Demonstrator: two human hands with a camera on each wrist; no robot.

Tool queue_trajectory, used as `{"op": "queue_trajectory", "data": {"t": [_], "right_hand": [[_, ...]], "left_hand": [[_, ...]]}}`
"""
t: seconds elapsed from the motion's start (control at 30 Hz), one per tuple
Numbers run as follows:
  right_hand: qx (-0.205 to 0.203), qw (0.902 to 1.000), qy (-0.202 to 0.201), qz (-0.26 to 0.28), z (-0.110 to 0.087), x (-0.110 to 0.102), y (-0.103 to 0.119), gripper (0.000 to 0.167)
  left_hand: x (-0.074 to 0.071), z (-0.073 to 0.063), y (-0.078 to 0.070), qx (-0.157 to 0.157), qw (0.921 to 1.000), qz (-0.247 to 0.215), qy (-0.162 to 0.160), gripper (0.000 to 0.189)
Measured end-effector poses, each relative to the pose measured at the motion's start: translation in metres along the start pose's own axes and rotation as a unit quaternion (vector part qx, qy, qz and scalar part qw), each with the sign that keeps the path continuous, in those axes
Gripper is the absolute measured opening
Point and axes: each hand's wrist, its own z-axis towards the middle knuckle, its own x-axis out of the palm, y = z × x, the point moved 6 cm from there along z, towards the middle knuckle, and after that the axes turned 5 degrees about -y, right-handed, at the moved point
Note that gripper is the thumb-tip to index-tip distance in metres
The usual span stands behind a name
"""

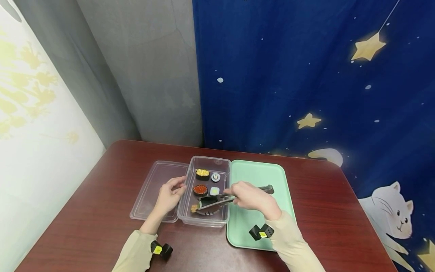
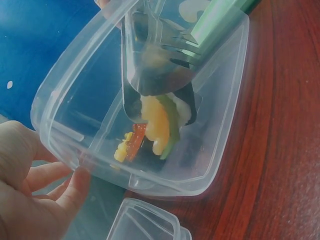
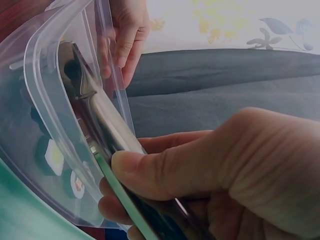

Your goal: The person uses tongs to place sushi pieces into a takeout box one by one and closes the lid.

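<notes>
My right hand (image 1: 249, 194) grips metal tongs (image 3: 107, 112), their flat ends down inside a clear plastic box (image 1: 185, 211). Between those ends sits a sushi piece (image 2: 159, 122) with orange and green parts; whether it touches the box floor I cannot tell. My left hand (image 1: 171, 194) has its fingers against the outside of the box's left wall, near the rim. Inside the box lie a yellow-topped sushi (image 1: 202, 172), a red roe sushi (image 1: 200, 189), a small round roll (image 1: 215, 177) and a white-rimmed roll (image 1: 214, 191) with a yellow-green centre.
A clear lid (image 1: 154, 189) lies flat left of the box, partly under my left hand. Against the box's right side lies a light green tray (image 1: 261, 172), beneath my right hand. Everything rests on a reddish-brown table (image 1: 326, 211), with curtains behind it.
</notes>
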Motion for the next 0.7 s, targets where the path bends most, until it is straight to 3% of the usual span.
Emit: {"op": "queue_trajectory", "data": {"t": [0.1, 0.27, 0.4, 0.7], "right_hand": [[0.006, 0.9999, 0.002, -0.013, 0.002, -0.0009, 0.0028, 0.04], [0.012, 0.9995, 0.005, -0.028, 0.0043, -0.0006, 0.0054, 0.04], [0.018, 0.9995, 0.006, -0.025, 0.0049, -0.0009, 0.0061, 0.04], [0.009, 0.9998, 0.009, -0.013, 0.0006, -0.0024, 0.0045, 0.038]], "left_hand": [[-0.0003, -0.0001, 0.001, 0.008, 0.9999, -0.008, -0.005, 0.031], [0.0003, 0.0001, -0.0002, -0.004, 0.9999, -0.01, -0.002, 0.032], [0.0001, -0.0003, -0.0042, -0.01, 0.9999, -0.003, 0.003, 0.032], [-0.0005, 0.0009, 0.0027, -0.008, 1.0, 0.002, -0.003, 0.033]]}}
